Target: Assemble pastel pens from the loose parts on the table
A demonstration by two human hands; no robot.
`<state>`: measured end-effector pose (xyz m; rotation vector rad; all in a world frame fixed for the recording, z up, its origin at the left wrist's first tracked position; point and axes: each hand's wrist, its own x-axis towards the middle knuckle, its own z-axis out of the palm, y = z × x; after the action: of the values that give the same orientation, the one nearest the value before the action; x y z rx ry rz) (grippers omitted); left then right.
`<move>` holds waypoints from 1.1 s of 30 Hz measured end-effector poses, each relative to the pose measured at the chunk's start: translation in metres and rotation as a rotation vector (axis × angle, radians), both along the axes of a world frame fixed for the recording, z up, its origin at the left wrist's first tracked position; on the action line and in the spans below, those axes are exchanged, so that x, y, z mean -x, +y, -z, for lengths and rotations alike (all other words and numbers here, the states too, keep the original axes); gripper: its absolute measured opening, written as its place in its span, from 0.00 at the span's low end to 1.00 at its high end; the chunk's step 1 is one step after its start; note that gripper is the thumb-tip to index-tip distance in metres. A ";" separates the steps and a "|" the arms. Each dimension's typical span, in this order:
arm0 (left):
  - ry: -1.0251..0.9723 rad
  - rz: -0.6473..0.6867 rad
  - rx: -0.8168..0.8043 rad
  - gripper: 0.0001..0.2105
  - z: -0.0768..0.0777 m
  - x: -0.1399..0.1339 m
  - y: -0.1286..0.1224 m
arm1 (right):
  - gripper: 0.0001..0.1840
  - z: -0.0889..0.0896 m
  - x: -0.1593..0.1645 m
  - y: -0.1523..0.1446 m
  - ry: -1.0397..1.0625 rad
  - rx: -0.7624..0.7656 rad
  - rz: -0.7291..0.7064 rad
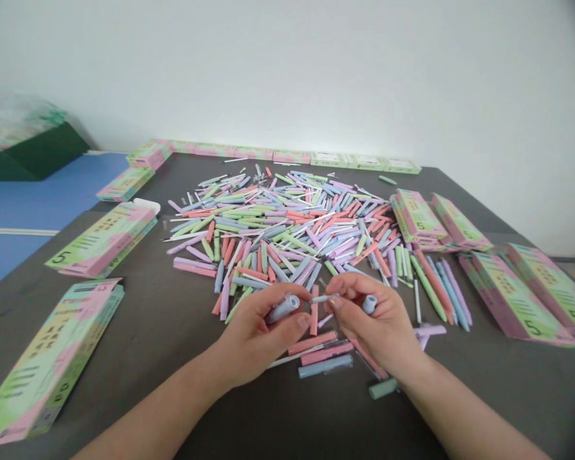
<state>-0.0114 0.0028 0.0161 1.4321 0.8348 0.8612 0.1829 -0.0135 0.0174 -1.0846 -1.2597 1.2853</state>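
Note:
My left hand (253,338) is closed round a light blue pen barrel (284,308), its open end facing me. My right hand (381,322) pinches a thin, pale pen refill (320,298) between thumb and fingertip. The refill's other end reaches the left fingertips. Another light blue pen piece (369,304) pokes up from the curled right fingers; most of it is hidden. Just below the hands lie pink pen tubes (326,353), a blue tube (324,367) and a green tube (383,388). Beyond the hands spreads a big heap of pastel pen parts (278,223).
Printed pastel boxes (103,236) lie at the left of the dark table (163,370). More boxes (522,294) are on the right, and a row (292,157) lines the back edge. Several whole-looking pens (443,291) lie right of the heap. A dark green bin (33,150) stands far left.

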 end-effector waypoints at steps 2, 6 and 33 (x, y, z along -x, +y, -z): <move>-0.030 0.014 0.078 0.15 0.004 0.002 -0.001 | 0.04 -0.001 -0.001 0.000 0.106 0.047 0.012; -0.241 0.085 0.316 0.12 0.009 0.000 0.002 | 0.06 -0.002 -0.001 0.001 0.284 0.125 -0.023; 0.078 -0.104 -0.019 0.13 -0.005 0.006 0.005 | 0.05 -0.006 -0.006 0.002 0.103 0.037 0.039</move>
<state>-0.0172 0.0079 0.0214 1.4568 0.9692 0.8975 0.1891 -0.0120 0.0232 -1.0509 -1.1368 1.3223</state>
